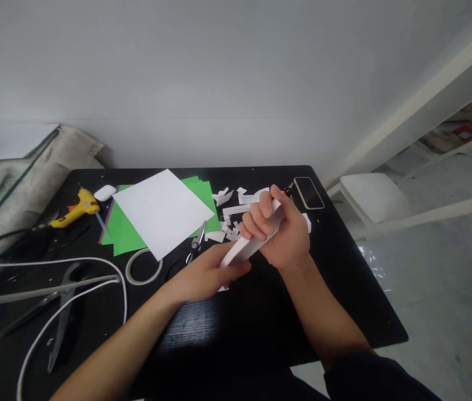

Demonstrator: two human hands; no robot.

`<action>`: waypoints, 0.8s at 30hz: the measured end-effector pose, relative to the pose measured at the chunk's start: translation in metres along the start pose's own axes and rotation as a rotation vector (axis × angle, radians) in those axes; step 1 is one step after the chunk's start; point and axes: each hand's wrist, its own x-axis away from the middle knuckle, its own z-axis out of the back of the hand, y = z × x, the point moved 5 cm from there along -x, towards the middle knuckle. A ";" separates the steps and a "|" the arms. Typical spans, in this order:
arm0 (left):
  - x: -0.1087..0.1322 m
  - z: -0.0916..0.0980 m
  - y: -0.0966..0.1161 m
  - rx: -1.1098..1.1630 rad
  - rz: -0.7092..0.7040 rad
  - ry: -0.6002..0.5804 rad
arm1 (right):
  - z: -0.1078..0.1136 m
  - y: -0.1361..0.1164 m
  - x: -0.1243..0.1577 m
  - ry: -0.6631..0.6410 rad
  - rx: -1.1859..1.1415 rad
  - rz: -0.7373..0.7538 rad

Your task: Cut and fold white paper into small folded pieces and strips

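Note:
Between both hands, above the black table, a white folded paper piece [248, 247] is held at a slant. It looks like a narrow strip with raised edges; its far parts are hidden by fingers. My left hand [206, 273] pinches the lower left end, thumb along the near side. My right hand [281, 231] wraps its fingers over the upper right end. Beyond the hands lie white paper scraps [216, 236]. A pair of small scissors [196, 243] rests just left of them, partly on green paper [129, 240].
A white sheet [163, 211] tops the coloured papers. On the left are a tape roll [128, 270], a yellow glue gun [78, 210], a white case [105, 192], large scissors [64, 312] and a white cable [124, 301]. A phone [309, 193] lies at the back right of the black table [344, 289].

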 end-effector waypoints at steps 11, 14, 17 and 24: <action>0.001 0.002 0.004 -0.018 -0.002 -0.041 | 0.000 -0.013 0.002 0.010 -0.032 0.031; 0.001 0.002 0.005 -0.027 0.003 -0.032 | 0.000 -0.013 0.002 0.003 -0.043 0.035; 0.002 0.001 0.005 -0.032 0.011 -0.022 | 0.000 -0.013 0.002 0.007 -0.048 0.037; 0.002 0.001 0.007 -0.074 -0.010 -0.009 | 0.000 -0.014 0.003 -0.004 -0.045 0.035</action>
